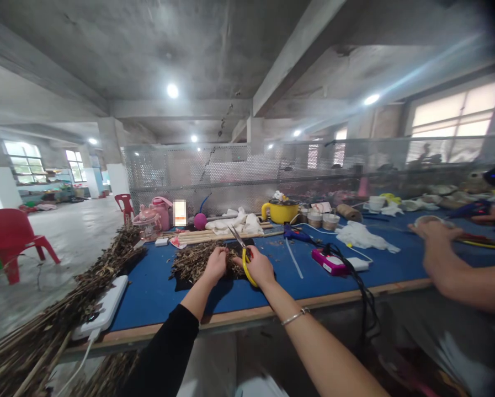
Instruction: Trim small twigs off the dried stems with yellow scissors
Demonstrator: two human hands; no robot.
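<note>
My right hand is closed through the yellow handles of a pair of scissors. Their grey blades point up and to the left. My left hand is closed on dry brown twigs at the edge of a pile. The pile lies on a dark patch of the blue table top. Both hands sit close together at the pile's right side. A black sleeve covers my left forearm and a thin bangle circles my right wrist.
A long heap of dry stalks runs off the table's left end, beside a white power strip. A blue glue gun, pink box, yellow pot and white cloths lie behind. Another person's arm reaches in at right.
</note>
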